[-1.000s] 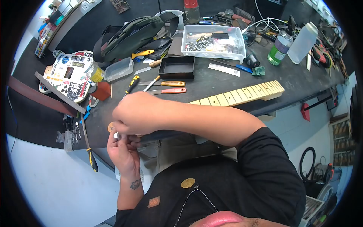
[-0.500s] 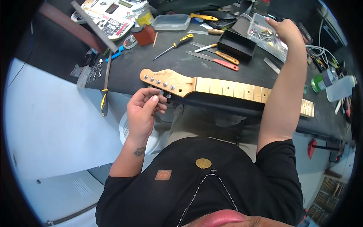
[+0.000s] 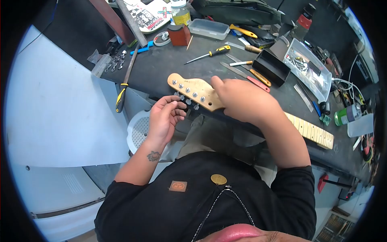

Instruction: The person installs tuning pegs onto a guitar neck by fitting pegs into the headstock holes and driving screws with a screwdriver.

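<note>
A maple guitar neck (image 3: 308, 130) lies along the bench's front edge, its headstock (image 3: 187, 86) to the left with several metal tuner posts on its face. Tuner buttons (image 3: 188, 101) stick out below the headstock. My left hand (image 3: 164, 115) is beside these buttons, thumb and forefinger pinched together. What they hold, if anything, is too small to make out. My right hand (image 3: 246, 99) is over the neck just right of the headstock, back of the hand upward. It covers part of the fretboard, and its fingers are mostly hidden.
Behind the neck lie a yellow-black screwdriver (image 3: 219, 51), knives (image 3: 258, 76) and a black tray (image 3: 274, 66). A clear box of small parts (image 3: 308, 66) stands to the right, near a green-labelled bottle (image 3: 346, 115). Another screwdriver (image 3: 121, 97) overhangs the left edge.
My right hand has come from the parts box down and left to the neck. My left hand stays pinched beside the tuner buttons. The view has turned slightly.
</note>
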{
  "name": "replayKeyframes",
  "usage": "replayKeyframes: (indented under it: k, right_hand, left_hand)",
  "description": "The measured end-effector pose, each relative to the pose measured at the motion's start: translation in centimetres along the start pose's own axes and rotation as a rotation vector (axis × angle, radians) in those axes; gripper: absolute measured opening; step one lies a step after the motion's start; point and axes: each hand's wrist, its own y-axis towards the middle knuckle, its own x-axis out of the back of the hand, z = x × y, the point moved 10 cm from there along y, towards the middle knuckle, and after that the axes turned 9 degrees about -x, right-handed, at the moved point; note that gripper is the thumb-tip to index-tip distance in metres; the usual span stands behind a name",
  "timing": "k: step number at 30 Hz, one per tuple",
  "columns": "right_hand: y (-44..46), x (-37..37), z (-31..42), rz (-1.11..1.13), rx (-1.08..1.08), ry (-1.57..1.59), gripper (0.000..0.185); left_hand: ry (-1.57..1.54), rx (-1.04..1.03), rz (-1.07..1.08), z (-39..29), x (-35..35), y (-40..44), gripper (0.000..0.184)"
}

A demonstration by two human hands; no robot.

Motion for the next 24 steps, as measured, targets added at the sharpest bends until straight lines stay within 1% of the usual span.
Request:
replayKeyframes:
  k: [3,4,7,8,11,12,15,16,19,22,24]
  right_hand:
    - [-0.9,2.0,-0.6,-0.015,-0.028,0.037,0.055]
    - [-0.9,2.6,-0.9,-0.077,0.018,0.033,0.056]
    - [-2.2,5.0,-1.0,-0.17,0.12,0.127,0.057]
    - [-2.0,5.0,-1.4,-0.164,0.102,0.164,0.056]
    - [-2.1,5.3,-1.6,-0.189,0.118,0.186,0.054]
    - [-2.2,5.6,-1.7,-0.229,0.129,0.176,0.052]
    - [-2.2,5.7,-1.9,-0.229,0.148,0.209,0.051]
    - [-2.3,5.7,-1.7,-0.162,0.097,0.236,0.051]
    - [-2.6,6.2,-1.3,-0.204,0.151,0.188,0.051]
    - [-2.0,6.2,-1.3,-0.171,0.123,0.192,0.048]
    - [-1.5,6.2,-0.9,-0.192,0.109,0.183,0.048]
  left_hand:
    - [-0.02,-0.077,-0.01,-1.5,0.5,1.1,0.018]
    - [-0.027,-0.099,0.016,-2.1,0.5,1.6,0.023]
    - [-0.141,-0.144,0.027,-3.6,-0.7,2.9,0.032]
    - [-0.183,-0.157,0.076,-4.0,-1.5,3.6,0.037]
    - [-0.337,-0.171,0.204,-2.9,-2.3,6.1,0.036]
    - [-0.353,-0.184,0.224,-3.1,-2.9,6.1,0.034]
    - [-0.434,-0.149,0.186,-1.8,-2.6,7.1,0.035]
    - [-0.471,-0.123,0.177,-1.8,-2.6,7.4,0.026]
    - [-0.491,-0.111,0.168,-1.4,-2.3,8.5,0.023]
    - [-0.591,-0.128,0.292,-0.8,-2.9,9.1,0.022]
    - [-0.537,-0.118,0.179,-0.2,-2.7,9.2,0.02]
